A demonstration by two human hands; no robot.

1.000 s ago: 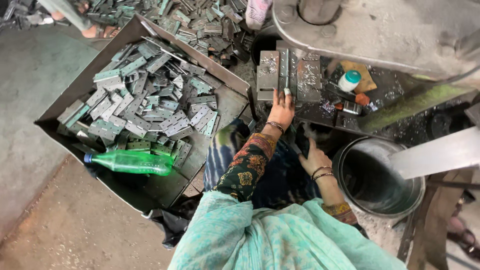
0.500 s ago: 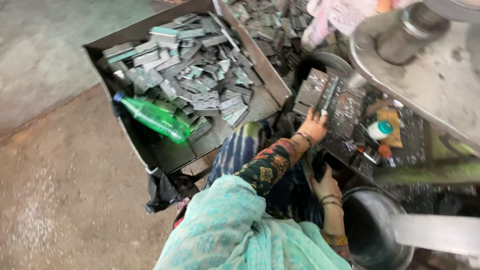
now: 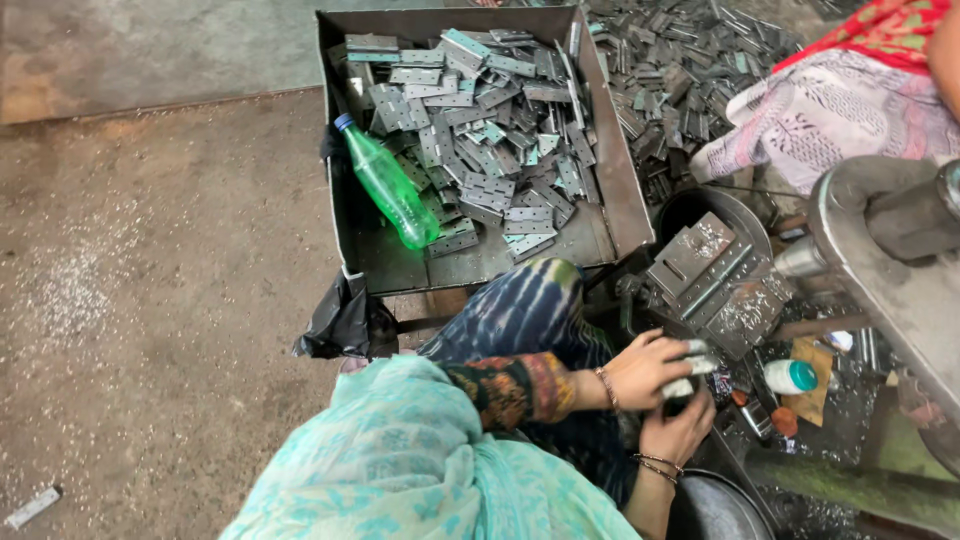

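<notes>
Evidently we grip a small stack of metal plates (image 3: 692, 368) in both hands, left hand (image 3: 648, 368) above, right hand (image 3: 678, 432) below, just beside the press bed (image 3: 715, 275); stiff, heavy, oily-slick; hold flat faces, avoid edges.

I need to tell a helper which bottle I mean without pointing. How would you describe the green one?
Find the big open metal tray of flat grey hinge plates at the top of the view. The green plastic bottle lies on its side along the tray's left wall, blue cap pointing away. It is the only green, see-through thing among the metal.
</notes>
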